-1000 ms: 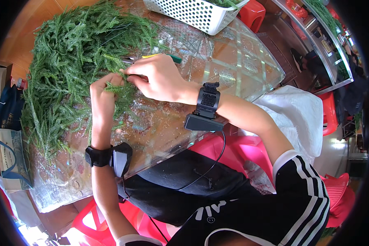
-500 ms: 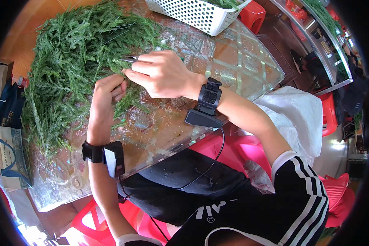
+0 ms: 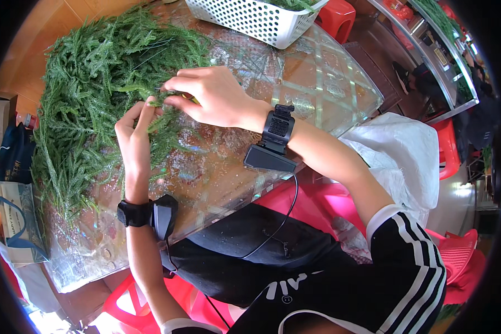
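Note:
Over the glass-covered table (image 3: 217, 183), my two hands come together at the near edge of a large heap of artificial green fir sprigs (image 3: 89, 106). My left hand (image 3: 134, 136) pinches a light green sprig (image 3: 139, 89) between thumb and fingers. Close to its right, my right hand (image 3: 214, 99) is closed round a small hand tool, mostly hidden by the fingers. A dark tip and a bit of yellow show; its exact kind is unclear. The tip lies beside the pinched sprig.
A white perforated basket (image 3: 245, 22) with greenery stands at the far edge. Paper bags (image 3: 19, 217) are at the left. A white sack (image 3: 401, 150) lies right of the table, near red stools (image 3: 337, 19). White crumbs dot the tabletop.
My left hand has turned, its fingers now extended upward around the sprig. My right hand has shifted slightly left, its fingers opened a little around the tool.

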Tool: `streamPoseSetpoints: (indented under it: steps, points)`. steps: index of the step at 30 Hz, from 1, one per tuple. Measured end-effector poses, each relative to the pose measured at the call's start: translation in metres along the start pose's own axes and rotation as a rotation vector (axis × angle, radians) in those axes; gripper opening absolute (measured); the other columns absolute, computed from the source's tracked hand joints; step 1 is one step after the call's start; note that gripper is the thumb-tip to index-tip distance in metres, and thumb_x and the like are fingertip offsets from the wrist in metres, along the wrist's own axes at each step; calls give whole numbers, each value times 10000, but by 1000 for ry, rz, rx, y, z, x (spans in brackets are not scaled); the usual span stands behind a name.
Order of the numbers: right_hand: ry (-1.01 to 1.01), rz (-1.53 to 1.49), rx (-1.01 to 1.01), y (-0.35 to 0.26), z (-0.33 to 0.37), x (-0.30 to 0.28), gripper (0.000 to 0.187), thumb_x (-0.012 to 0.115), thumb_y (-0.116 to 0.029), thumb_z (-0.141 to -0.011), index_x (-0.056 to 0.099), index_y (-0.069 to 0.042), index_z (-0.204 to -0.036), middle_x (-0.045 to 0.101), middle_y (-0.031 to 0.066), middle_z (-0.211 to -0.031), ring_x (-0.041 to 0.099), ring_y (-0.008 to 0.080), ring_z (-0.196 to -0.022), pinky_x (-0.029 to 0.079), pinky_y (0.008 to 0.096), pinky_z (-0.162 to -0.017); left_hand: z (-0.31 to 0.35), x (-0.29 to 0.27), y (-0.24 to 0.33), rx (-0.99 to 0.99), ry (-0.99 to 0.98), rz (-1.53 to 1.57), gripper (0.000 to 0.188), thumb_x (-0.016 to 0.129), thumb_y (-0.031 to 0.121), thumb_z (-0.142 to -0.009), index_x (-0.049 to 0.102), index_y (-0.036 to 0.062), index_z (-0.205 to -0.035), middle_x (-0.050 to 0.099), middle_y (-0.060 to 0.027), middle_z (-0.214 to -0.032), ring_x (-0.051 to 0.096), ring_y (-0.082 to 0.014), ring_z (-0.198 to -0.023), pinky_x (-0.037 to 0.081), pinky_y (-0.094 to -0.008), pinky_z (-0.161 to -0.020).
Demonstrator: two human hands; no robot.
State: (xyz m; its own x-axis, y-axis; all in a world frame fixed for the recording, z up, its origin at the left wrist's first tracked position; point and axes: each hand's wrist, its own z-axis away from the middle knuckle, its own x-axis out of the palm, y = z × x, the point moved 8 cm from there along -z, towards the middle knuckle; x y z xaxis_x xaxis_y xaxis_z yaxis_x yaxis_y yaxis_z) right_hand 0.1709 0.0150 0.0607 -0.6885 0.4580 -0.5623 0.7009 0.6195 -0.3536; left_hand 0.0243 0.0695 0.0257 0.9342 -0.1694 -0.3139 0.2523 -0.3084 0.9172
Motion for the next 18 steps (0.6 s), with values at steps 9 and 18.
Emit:
streamPoseSetpoints:
  steps: [9,18]
  points:
    - [-285,114,216,25,-1,10,198,628,-258,-836,648,-62,-851,643,92,-796,590,239,-558,459,344,-502,-1,-12,1,78,72,81,289,579,267,-893,660,5,-803,603,5,-703,425,-43,-571,328,-201,-520]
    - [21,384,197,53,5,-6,199,605,-218,-828,640,-38,-751,612,96,-779,575,259,-710,451,370,-590,3,-17,14,95,201,63,283,589,243,-888,639,-4,-760,496,32,-591,356,-31,-528,240,-206,-487]
